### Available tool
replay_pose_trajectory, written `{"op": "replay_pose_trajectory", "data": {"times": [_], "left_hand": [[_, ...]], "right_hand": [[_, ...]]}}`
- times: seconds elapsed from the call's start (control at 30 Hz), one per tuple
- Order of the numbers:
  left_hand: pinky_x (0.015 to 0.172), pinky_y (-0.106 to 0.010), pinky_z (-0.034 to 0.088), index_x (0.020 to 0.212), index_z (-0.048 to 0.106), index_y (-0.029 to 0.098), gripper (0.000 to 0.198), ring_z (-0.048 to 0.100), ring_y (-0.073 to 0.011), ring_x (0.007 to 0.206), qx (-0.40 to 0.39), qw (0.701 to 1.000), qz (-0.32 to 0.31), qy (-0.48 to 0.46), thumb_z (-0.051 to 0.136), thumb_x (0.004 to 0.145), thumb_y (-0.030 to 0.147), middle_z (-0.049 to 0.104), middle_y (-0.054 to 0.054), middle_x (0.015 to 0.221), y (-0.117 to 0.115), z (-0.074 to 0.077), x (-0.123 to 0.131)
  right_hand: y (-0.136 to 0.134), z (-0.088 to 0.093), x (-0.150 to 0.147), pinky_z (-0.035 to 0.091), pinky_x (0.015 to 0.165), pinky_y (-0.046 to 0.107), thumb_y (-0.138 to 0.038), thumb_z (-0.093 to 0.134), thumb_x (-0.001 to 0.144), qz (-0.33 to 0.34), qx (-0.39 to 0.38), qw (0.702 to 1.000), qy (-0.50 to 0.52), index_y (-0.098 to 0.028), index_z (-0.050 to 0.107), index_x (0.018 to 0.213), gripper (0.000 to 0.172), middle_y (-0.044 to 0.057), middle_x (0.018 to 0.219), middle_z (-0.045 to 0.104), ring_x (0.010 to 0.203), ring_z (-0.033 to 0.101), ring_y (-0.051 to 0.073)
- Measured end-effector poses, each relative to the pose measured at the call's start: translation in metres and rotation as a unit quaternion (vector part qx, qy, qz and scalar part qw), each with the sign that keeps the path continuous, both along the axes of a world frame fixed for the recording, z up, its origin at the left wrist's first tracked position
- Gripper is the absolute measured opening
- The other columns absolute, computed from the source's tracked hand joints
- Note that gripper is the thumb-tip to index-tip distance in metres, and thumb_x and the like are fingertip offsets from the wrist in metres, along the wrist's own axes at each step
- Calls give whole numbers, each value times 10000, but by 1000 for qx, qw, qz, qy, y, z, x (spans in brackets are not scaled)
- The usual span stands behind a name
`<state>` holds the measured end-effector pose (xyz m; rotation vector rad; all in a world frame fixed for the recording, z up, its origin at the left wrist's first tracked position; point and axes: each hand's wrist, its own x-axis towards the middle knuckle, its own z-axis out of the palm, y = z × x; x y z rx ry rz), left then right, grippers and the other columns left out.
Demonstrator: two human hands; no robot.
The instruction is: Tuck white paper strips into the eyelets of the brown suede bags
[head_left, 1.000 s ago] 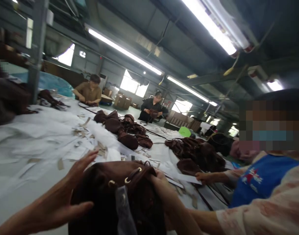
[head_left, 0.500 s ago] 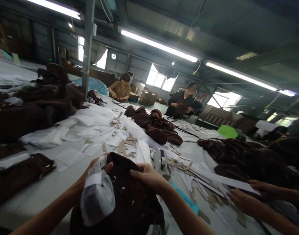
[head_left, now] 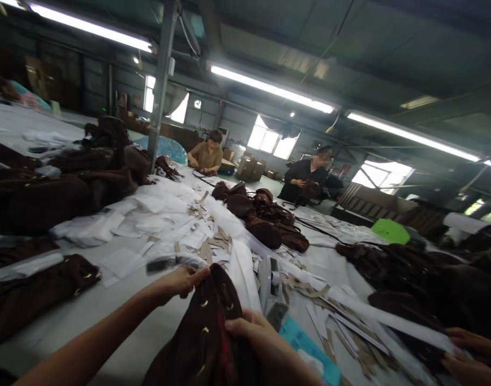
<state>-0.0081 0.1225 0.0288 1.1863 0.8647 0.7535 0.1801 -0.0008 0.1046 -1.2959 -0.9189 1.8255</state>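
Observation:
A dark brown bag (head_left: 185,343) with gold eyelets and a thin cord through them is between my hands, its top edge raised. My left hand (head_left: 181,284) pinches the upper rim at the left. Lower down, my right hand (head_left: 257,338) grips the bag's right side, thumb on the front. A strip of red shows in the fold between. Just beyond my left hand is a dark piece in clear plastic (head_left: 169,264); whether that hand touches it I cannot tell. The bag's bottom is out of view.
White paper (head_left: 128,214) and beige offcuts (head_left: 217,241) litter the table. Brown bags lie in piles left (head_left: 60,193), centre (head_left: 265,220) and right (head_left: 422,284). A grey device (head_left: 269,279) and blue packet (head_left: 310,348) are near my right hand. A co-worker's hands (head_left: 474,351) are at right; two people work beyond.
The plastic-wrapped bundle that hung over the bag's front is off it, beyond my left hand. The bag has turned, showing its eyelets and red strip. The co-worker's hands sit further right in view.

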Motion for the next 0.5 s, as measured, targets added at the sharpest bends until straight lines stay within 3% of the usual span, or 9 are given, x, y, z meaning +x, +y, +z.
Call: {"op": "replay_pose_trajectory", "data": {"times": [0.1,0.2,0.27,0.33,0.43,0.5], "left_hand": [[580,-194,493,768,653,132,439,620,-116,586,-121,985,-50,-110,657,750,571,658,-26,647,4,-6,6],[720,-234,509,937,659,118,508,663,-153,767,-125,978,-92,-140,579,801,601,701,-81,835,-8,2,10],[766,-278,509,1014,659,111,611,663,-198,853,-101,969,-169,-152,493,814,664,708,-105,930,-20,17,8],[839,-314,495,1114,641,127,604,636,-245,977,-36,964,-232,-126,564,789,630,696,-103,1055,-31,35,2],[967,-336,435,1277,562,215,673,538,-289,1175,71,966,-246,-15,789,663,370,637,-46,1235,-40,56,-14],[993,-329,417,1325,519,258,737,517,-286,1207,93,965,-244,28,792,640,251,616,-12,1274,-41,59,-25]], "right_hand": [[-2,-10,-3,454,516,210,-242,678,622,-39,0,999,8,-139,631,843,248,22,621,671,521,616,130],[-5,-9,-15,464,597,229,-253,685,634,-28,28,997,65,-139,635,890,285,29,670,679,577,628,136],[-11,-1,-26,462,663,243,-264,672,661,25,62,991,115,-163,637,938,297,25,742,686,649,640,144],[-18,8,-38,457,716,264,-242,648,674,96,88,983,127,-202,635,1004,333,8,798,686,714,644,160],[-25,10,-54,441,751,263,-171,567,693,195,124,970,79,-248,648,1045,369,-19,829,675,777,634,164],[-24,0,-60,434,746,245,-124,512,697,221,172,958,58,-265,643,1079,428,-26,878,667,816,624,156]]}}
